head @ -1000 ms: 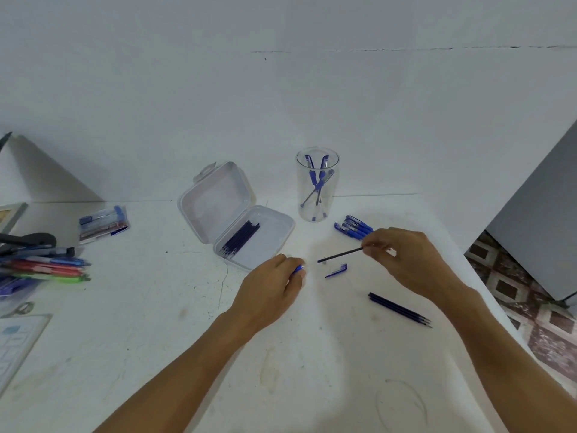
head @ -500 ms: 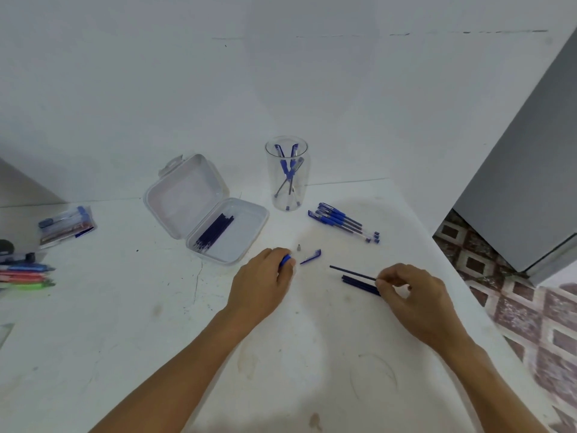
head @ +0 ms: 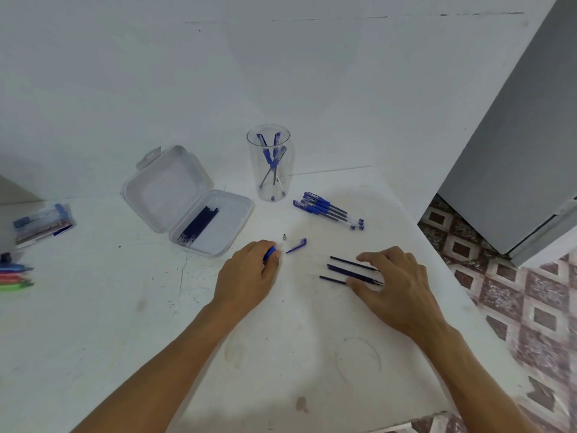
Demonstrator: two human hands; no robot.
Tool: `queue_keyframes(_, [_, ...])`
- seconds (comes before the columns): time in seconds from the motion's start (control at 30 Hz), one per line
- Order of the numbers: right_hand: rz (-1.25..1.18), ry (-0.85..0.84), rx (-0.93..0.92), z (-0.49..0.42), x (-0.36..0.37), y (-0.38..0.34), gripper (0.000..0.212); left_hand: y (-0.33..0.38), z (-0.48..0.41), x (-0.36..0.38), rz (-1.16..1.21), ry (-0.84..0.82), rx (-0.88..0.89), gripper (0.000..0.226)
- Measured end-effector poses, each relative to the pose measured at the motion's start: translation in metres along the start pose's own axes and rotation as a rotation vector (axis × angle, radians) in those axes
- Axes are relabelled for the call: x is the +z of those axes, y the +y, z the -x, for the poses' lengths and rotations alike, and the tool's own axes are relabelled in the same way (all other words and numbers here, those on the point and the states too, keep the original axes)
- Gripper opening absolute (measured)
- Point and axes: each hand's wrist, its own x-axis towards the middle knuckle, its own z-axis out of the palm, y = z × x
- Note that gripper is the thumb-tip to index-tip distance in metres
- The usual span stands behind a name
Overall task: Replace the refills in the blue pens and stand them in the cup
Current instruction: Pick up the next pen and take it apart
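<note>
White table (head: 93, 339), open case (head: 162, 182) beside cup (head: 287, 176), left grip (head: 249, 273) clutching pen barrel (head: 270, 254), right grip (head: 396, 285) unclenched over loose refills (head: 338, 270)

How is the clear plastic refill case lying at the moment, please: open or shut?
Open. The case has its lid swung back, and the dark refills lie exposed in the tray.

White table (head: 281, 339), scuffed, thin crack near middle. Open clear plastic case (head: 162, 189) at back left. Clear cup (head: 288, 170) upright beside it, near wall. Four blue pens (head: 327, 210) side by side, right of cup. Blue cap (head: 296, 246) and small metal tip (head: 284, 236) near centre, apart. Three loose refills (head: 343, 270) further right. Pen packet (head: 43, 225) and coloured pens (head: 15, 278) at left edge.
</note>
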Motion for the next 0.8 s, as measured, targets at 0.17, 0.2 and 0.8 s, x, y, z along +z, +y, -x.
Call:
queue_keyframes(0.17, [0.065,-0.100,-0.041,-0.018,0.014,-0.008,0.057,0.005,0.001,0.000,0.002,-0.002,0.009,0.025])
queue_keyframes(0.2, [0.061,-0.097,-0.053,-0.021,0.016,-0.008,0.052,0.005,0.001,0.001,0.002,-0.001,0.011,0.025])
queue_keyframes(0.8, [-0.028,-0.075,-0.092,-0.030,0.017,-0.012,0.035,0.006,-0.002,0.003,0.000,-0.022,0.024,0.025])
